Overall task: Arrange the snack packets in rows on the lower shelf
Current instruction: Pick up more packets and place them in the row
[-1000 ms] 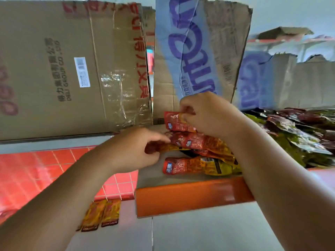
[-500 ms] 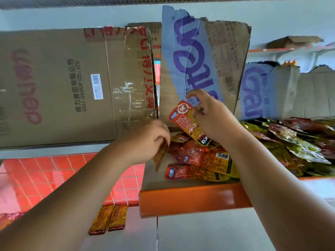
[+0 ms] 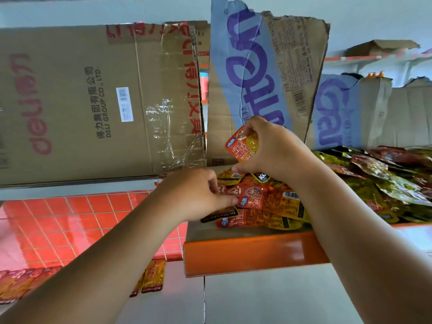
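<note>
A heap of red and yellow snack packets (image 3: 268,204) lies on the upper shelf with an orange front edge (image 3: 252,256). My right hand (image 3: 275,150) grips one red-orange packet (image 3: 243,146), lifted upright above the heap. My left hand (image 3: 198,195) reaches into the heap's left side, its fingers pinching a packet there (image 3: 219,213). On the grey lower shelf (image 3: 268,300) below lie two yellow packets (image 3: 152,279) side by side, and more packets (image 3: 16,284) show at the far left, partly hidden by my left arm.
Flattened cardboard sheets (image 3: 93,101) and a blue-printed one (image 3: 264,73) lean against the back. A pile of green, gold and dark red packets (image 3: 385,181) fills the shelf's right side. Red tiled floor (image 3: 58,225) shows at the left.
My right hand has lifted a red-orange packet off the heap and turned it upright. My left hand has shifted right into the heap. The view has tilted upward.
</note>
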`<action>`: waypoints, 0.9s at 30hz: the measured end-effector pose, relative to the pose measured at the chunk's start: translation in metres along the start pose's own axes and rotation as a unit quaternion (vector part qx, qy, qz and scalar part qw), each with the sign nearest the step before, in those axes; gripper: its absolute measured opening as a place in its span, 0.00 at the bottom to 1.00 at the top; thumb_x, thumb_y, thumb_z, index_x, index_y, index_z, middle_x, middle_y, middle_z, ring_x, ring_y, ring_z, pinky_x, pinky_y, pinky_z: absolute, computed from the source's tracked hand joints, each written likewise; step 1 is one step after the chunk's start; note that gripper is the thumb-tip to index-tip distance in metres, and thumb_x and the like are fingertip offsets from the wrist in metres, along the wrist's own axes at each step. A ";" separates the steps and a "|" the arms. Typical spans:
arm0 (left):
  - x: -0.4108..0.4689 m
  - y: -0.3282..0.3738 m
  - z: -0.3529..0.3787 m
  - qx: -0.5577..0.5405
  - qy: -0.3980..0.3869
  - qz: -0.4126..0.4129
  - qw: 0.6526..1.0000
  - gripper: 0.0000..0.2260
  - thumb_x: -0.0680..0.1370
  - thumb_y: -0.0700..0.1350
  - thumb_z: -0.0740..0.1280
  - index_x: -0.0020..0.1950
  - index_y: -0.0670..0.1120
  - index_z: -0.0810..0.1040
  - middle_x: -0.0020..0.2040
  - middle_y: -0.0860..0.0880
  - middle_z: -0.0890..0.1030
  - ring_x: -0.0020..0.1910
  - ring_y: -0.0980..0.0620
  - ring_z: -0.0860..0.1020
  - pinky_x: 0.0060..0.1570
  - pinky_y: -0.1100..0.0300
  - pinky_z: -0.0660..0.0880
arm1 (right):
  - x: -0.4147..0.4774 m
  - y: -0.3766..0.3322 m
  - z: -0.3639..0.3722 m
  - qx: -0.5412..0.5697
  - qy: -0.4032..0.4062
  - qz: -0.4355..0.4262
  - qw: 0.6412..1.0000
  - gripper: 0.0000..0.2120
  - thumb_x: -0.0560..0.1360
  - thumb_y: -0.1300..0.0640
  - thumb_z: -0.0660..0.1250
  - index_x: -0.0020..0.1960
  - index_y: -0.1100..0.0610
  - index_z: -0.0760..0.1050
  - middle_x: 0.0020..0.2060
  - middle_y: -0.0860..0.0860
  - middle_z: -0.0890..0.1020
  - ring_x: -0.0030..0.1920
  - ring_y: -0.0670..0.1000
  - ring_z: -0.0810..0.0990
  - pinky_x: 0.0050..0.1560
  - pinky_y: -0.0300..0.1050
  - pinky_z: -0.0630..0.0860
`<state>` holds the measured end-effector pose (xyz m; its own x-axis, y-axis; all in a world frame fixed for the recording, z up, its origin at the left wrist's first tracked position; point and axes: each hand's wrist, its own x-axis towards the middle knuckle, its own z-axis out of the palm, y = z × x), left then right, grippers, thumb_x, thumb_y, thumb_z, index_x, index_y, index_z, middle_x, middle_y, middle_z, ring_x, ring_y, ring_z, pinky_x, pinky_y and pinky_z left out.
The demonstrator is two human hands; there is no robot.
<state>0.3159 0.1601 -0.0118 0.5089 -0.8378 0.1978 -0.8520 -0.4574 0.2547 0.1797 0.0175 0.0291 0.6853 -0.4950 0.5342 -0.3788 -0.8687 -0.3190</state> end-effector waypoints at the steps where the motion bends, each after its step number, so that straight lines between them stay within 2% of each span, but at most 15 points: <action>1: 0.000 0.001 -0.002 -0.005 -0.015 -0.004 1.000 0.20 0.69 0.70 0.72 0.50 0.57 0.78 0.50 0.59 0.80 0.47 0.57 0.78 0.51 0.55 0.79 | 0.000 -0.001 0.000 -0.007 -0.003 -0.005 1.000 0.36 0.62 0.37 0.80 0.62 0.45 0.66 0.51 0.45 0.74 0.48 0.49 0.76 0.44 0.45 0.75; 6: 0.003 0.002 -0.006 -0.048 -0.050 -0.004 0.998 0.11 0.70 0.58 0.75 0.50 0.58 0.81 0.54 0.57 0.81 0.51 0.55 0.80 0.55 0.53 0.79 | -0.003 -0.004 0.001 -0.010 -0.017 -0.026 0.999 0.35 0.65 0.42 0.80 0.64 0.44 0.64 0.52 0.45 0.73 0.48 0.50 0.77 0.44 0.44 0.78; 9: 0.002 0.000 -0.002 -0.076 -0.021 -0.021 0.997 0.13 0.69 0.59 0.77 0.48 0.57 0.80 0.52 0.57 0.82 0.50 0.54 0.81 0.55 0.52 0.80 | -0.004 -0.004 0.002 -0.023 -0.058 -0.022 0.998 0.33 0.65 0.43 0.80 0.62 0.43 0.65 0.52 0.45 0.75 0.49 0.50 0.77 0.43 0.45 0.77; 13: 0.000 -0.005 0.001 -0.081 0.003 -0.044 0.996 0.18 0.67 0.61 0.79 0.49 0.55 0.77 0.51 0.53 0.82 0.49 0.51 0.81 0.53 0.52 0.80 | -0.006 -0.006 0.004 -0.097 -0.177 -0.032 0.979 0.26 0.65 0.44 0.79 0.58 0.44 0.71 0.52 0.45 0.77 0.49 0.49 0.76 0.41 0.45 0.72; 16: -0.003 -0.009 0.000 -0.096 -0.004 -0.062 0.993 0.18 0.69 0.58 0.80 0.51 0.54 0.78 0.51 0.51 0.82 0.48 0.51 0.81 0.51 0.52 0.79 | -0.004 -0.012 0.006 -0.167 -0.222 -0.040 0.960 0.25 0.68 0.42 0.76 0.60 0.46 0.73 0.53 0.46 0.78 0.49 0.50 0.76 0.43 0.45 0.74; 20: -0.004 -0.011 -0.001 -0.093 0.002 -0.076 0.993 0.16 0.69 0.59 0.79 0.49 0.55 0.78 0.48 0.53 0.82 0.44 0.52 0.81 0.43 0.56 0.78 | -0.001 -0.014 0.007 -0.184 -0.258 -0.041 0.948 0.25 0.70 0.41 0.74 0.64 0.47 0.73 0.56 0.48 0.78 0.52 0.51 0.77 0.45 0.44 0.76; 23: -0.005 -0.014 -0.002 -0.099 0.003 -0.080 0.992 0.14 0.69 0.57 0.79 0.47 0.56 0.77 0.47 0.53 0.82 0.43 0.52 0.81 0.40 0.58 0.76 | -0.002 -0.015 0.007 -0.182 -0.257 -0.045 0.948 0.24 0.71 0.43 0.74 0.63 0.47 0.74 0.57 0.48 0.78 0.53 0.51 0.77 0.46 0.44 0.76; 27: -0.014 -0.012 -0.005 -0.119 0.037 -0.073 0.989 0.13 0.70 0.48 0.77 0.50 0.57 0.78 0.50 0.55 0.81 0.47 0.52 0.82 0.48 0.51 0.82 | -0.004 -0.012 0.008 -0.151 -0.190 -0.064 0.968 0.20 0.70 0.44 0.74 0.59 0.48 0.75 0.53 0.47 0.79 0.50 0.50 0.76 0.44 0.45 0.73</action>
<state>0.3196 0.1786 -0.0131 0.6399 -0.7396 0.2086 -0.7196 -0.4816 0.5002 0.1862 0.0303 0.0248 0.8966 -0.3906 0.2087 -0.4005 -0.9163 0.0057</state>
